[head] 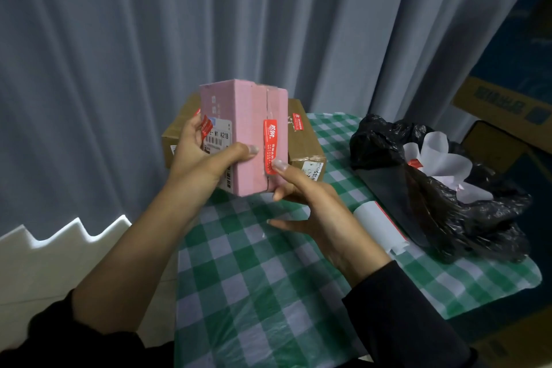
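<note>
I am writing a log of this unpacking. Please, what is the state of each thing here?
pink box: closed, sealed, held in the air
red sticker: stuck over the seam, whole
brown box: closed, taped
black bag: open, white paper inside
left hand: grips pink box
right hand: pinches pink box, thumb on red sticker

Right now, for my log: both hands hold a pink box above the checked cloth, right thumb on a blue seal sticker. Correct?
No: the head view shows the seal sticker is red, not blue. Left hand and right hand hold the pink box above the checked cloth, thumb on that sticker.
</note>
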